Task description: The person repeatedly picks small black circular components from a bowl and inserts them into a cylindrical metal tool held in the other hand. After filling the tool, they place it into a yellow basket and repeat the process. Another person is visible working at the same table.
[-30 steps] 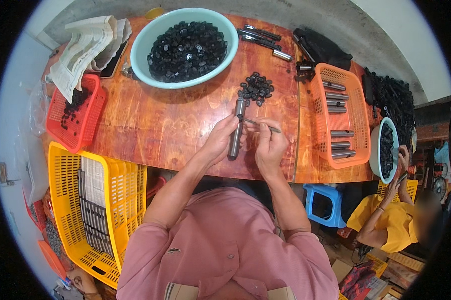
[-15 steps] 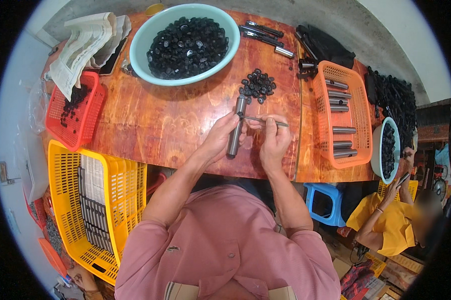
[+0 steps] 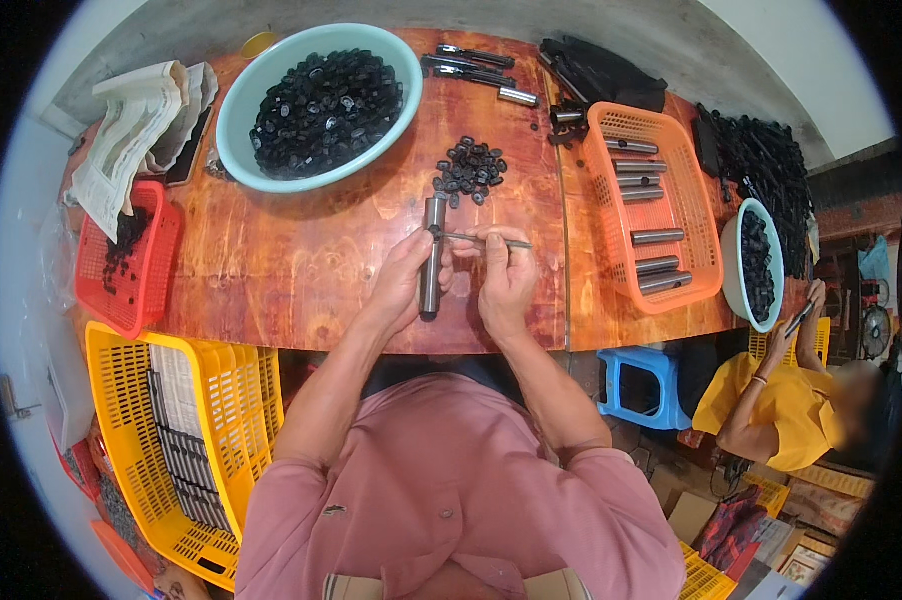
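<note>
My left hand (image 3: 403, 275) is closed around a grey metal tube (image 3: 430, 292), which stands nearly upright in the picture with a hole in its side near the upper part. A thin metal rod (image 3: 517, 244) is pinched in my right hand (image 3: 508, 285). Its tip meets the tube's side at the hole; whether it goes in is too small to tell. Just beyond the tube's far end lies a heap of small black oval pieces (image 3: 471, 168) on the wooden table (image 3: 301, 270).
A pale green basin (image 3: 236, 160) of black pieces stands far left. To the right are an orange basket (image 3: 671, 295) of metal tubes and a smaller basin (image 3: 739, 290). A red basket (image 3: 166, 260) and yellow crate (image 3: 196, 345) sit left. A person in yellow (image 3: 781, 410) works at right.
The whole view has swung, so the table and its contents sit further left in the picture. Both hands keep their grip, and the tube appears slightly more upright.
</note>
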`<move>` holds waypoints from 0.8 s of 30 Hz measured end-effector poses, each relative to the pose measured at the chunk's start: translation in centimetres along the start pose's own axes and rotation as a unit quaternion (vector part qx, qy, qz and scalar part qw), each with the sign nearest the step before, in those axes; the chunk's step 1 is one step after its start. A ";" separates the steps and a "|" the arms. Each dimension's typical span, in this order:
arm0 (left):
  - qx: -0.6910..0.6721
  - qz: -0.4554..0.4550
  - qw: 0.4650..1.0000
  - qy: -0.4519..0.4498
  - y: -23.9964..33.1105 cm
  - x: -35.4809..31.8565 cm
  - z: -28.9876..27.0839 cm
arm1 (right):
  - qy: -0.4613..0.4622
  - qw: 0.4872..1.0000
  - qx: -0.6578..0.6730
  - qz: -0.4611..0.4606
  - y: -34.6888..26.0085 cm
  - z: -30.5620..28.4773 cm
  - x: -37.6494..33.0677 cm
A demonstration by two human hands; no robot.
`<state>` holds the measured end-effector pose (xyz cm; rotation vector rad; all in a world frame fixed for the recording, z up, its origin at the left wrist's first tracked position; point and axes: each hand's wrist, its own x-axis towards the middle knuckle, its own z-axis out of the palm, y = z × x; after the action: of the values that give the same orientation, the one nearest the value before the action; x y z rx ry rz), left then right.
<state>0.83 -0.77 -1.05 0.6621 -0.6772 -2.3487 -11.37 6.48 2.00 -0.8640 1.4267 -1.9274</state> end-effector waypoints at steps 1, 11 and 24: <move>-0.001 0.000 1.000 -0.007 -0.2 0.1 -0.3 | 0.005 1.000 0.000 0.005 0.5 -0.2 0.2; 0.030 0.009 0.999 -0.022 -0.4 0.3 -0.6 | 0.002 0.996 0.062 0.057 1.4 -1.2 0.5; -0.089 -0.015 0.996 -0.017 -0.1 0.7 -1.1 | -0.083 0.733 -0.614 -0.281 -3.2 -8.6 8.2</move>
<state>0.96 -1.47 -2.19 0.5574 -0.4694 -2.4186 -23.45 6.02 4.52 -2.1750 2.5003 -0.8903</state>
